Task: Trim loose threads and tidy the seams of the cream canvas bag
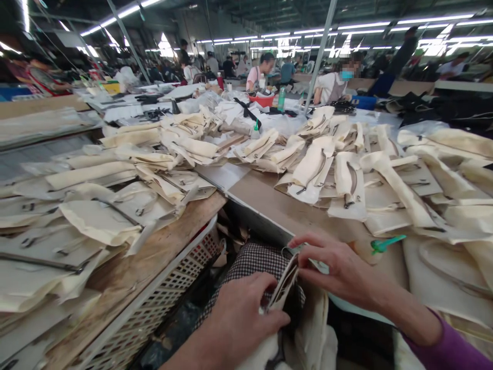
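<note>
My left hand (246, 308) grips the near side of a cream fabric piece (314, 324), thumb and fingers closed on its layered edge. The piece hangs over my lap, and its lower part runs out of view. At the upper end of that edge, the bent fingers of my right hand (335, 264) pinch the layers. Something small and pale green shows under the right fingers; I cannot make out what it is. Beside my right hand, a glue bottle with a green nozzle (387, 244) lies on the table.
Cream fabric pieces with zippers (310, 169) are piled along the table (269, 198). More pieces (103, 210) cover a wooden board (154, 252) on my left, above a white plastic basket (181, 262). A pole (321, 51) rises from the far side, where other people work.
</note>
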Action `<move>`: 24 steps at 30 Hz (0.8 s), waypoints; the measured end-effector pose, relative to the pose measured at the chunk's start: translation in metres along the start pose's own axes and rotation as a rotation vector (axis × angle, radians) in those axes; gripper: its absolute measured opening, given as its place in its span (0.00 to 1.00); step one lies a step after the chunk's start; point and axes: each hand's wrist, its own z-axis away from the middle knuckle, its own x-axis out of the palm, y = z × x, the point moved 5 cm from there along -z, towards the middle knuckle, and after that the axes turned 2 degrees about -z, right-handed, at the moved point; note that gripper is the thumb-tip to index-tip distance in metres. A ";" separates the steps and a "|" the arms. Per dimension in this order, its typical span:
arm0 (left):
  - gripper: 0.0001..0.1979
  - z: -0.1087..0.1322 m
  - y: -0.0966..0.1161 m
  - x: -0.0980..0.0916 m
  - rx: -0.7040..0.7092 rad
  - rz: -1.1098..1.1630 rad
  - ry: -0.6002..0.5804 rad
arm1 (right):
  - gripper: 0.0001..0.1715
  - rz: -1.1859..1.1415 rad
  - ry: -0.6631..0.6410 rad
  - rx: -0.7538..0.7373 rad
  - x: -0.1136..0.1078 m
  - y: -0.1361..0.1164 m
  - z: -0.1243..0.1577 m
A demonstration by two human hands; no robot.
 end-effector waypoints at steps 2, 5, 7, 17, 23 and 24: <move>0.08 0.005 0.000 -0.003 -0.041 -0.033 0.024 | 0.08 -0.177 0.004 0.020 0.005 0.006 0.001; 0.06 0.009 -0.001 -0.004 -0.077 -0.019 0.026 | 0.07 -0.304 0.059 0.048 0.011 0.014 0.002; 0.06 0.010 -0.004 -0.002 -0.084 0.003 0.038 | 0.06 -0.310 0.096 0.054 0.014 0.016 0.001; 0.11 0.005 -0.009 0.014 0.064 -0.180 0.196 | 0.08 -0.192 0.256 0.023 0.016 0.012 0.001; 0.16 0.002 -0.009 0.018 0.261 -0.264 0.272 | 0.09 -0.164 0.295 0.061 0.019 0.010 0.003; 0.16 0.001 -0.009 0.017 0.259 -0.268 0.273 | 0.08 -0.166 0.306 0.065 0.019 0.010 0.003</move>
